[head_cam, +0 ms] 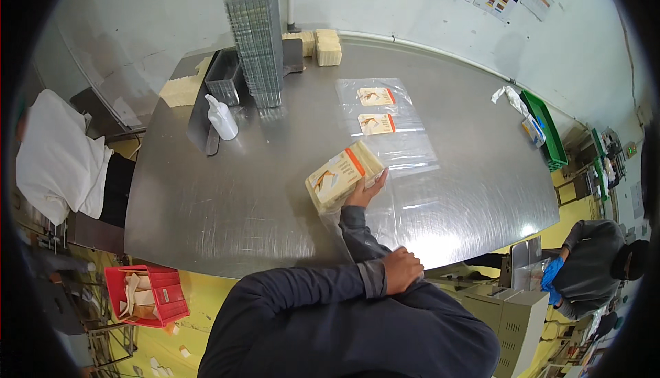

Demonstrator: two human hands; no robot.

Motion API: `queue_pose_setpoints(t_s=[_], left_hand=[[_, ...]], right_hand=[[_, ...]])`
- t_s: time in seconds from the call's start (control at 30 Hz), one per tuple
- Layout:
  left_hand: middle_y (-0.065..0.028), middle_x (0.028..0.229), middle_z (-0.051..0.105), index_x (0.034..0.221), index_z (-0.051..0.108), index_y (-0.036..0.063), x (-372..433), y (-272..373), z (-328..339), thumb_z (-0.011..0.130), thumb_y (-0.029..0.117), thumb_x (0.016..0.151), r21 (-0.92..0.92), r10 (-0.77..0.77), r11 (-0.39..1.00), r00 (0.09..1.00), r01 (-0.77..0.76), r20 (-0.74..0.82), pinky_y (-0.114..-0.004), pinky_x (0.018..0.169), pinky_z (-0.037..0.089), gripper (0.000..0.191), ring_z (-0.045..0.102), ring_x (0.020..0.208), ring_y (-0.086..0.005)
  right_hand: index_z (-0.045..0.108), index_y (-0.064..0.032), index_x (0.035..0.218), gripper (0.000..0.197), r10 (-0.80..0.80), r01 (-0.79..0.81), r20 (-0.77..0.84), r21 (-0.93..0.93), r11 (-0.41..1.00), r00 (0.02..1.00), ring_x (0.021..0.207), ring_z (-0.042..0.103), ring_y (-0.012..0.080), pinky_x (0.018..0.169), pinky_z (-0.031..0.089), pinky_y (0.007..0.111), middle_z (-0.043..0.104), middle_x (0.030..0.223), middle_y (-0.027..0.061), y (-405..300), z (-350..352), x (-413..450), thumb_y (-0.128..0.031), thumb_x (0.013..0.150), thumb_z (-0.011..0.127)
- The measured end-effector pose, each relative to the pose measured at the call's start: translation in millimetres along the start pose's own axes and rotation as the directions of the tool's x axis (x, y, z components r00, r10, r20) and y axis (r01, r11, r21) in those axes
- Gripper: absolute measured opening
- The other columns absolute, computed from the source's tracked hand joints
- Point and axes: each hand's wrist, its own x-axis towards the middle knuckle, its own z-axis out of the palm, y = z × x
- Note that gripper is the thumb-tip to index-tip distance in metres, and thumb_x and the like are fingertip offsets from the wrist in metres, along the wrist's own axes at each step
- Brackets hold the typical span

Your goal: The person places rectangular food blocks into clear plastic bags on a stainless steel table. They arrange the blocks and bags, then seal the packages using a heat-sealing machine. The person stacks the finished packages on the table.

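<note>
My right hand grips the near right end of a block of pale sliced bread, which is tilted above the steel table. A printed card with an orange band lies on the block's upper face. Clear plastic hangs around the block and my right forearm. My left hand is closed close to my body, across my right arm, with a bit of clear plastic at its fingers. Just beyond the bread, flat clear bags lie on the table with two small groups of similar cards on top.
On the steel table stand a tall stack of metal loaf tins, a white spray bottle and more bread slices. A green crate is at the right edge. A red crate stands lower left. Co-workers are at both sides.
</note>
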Motion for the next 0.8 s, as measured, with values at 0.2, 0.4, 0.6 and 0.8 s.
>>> queue_pose_setpoints(t_s=[0.2, 0.4, 0.6, 0.8], left_hand=[[-0.0094, 0.079, 0.049, 0.076, 0.050, 0.0026, -2, 23, -49, 0.053, 0.008, 0.075, -0.103, 0.153, 0.972, 0.905, -0.210, -0.398, -0.036, 0.069, 0.038, 0.006, 0.048, 0.075, -0.0255], [-0.0139, 0.090, 0.057, 0.082, 0.042, 0.0023, -48, 10, -186, 0.048, 0.000, 0.083, -0.315, -0.206, 0.947, 0.632, -0.063, -0.747, -0.033, 0.081, 0.043, 0.006, 0.057, 0.083, -0.0210], [-0.0124, 0.083, 0.054, 0.086, 0.035, 0.0050, -148, -8, -214, 0.053, -0.006, 0.077, -0.618, -0.580, 0.784, 0.289, -0.056, -0.762, -0.030, 0.073, 0.043, 0.023, 0.053, 0.077, -0.0152], [-0.0019, 0.073, 0.040, 0.094, 0.042, 0.0026, -160, 33, -226, 0.057, -0.014, 0.066, -0.560, -0.536, 0.825, 0.205, -0.081, -0.819, -0.023, 0.059, 0.037, 0.036, 0.043, 0.065, -0.0099]], right_hand=[[0.018, -0.0038, 0.133, 0.069, -0.285, 0.319, 0.309, -0.066, 0.945, 0.907, 0.120, 0.029, 0.0274, 0.100, 0.025, 0.036, 0.023, 0.134, 0.0146, -22, 16, 0, -0.012, 0.077, 0.057], [0.044, -0.0045, 0.120, 0.048, -0.358, 0.249, 0.917, 0.394, 0.885, -0.178, 0.108, 0.043, 0.0315, 0.092, 0.034, 0.038, 0.042, 0.121, 0.0219, -137, -21, 80, -0.033, 0.083, 0.051], [0.061, -0.0069, 0.095, 0.036, 0.148, 0.750, 0.950, 0.117, 0.651, -0.276, 0.082, 0.057, 0.0275, 0.079, 0.040, 0.034, 0.062, 0.085, 0.0110, -239, -64, 128, -0.039, 0.079, 0.055], [0.057, -0.0098, 0.074, 0.002, -0.256, 0.881, 0.915, 0.380, 0.282, -0.312, 0.082, 0.056, 0.0192, 0.081, 0.035, 0.036, 0.062, 0.080, 0.0003, -268, -61, 127, -0.009, 0.072, 0.057]])
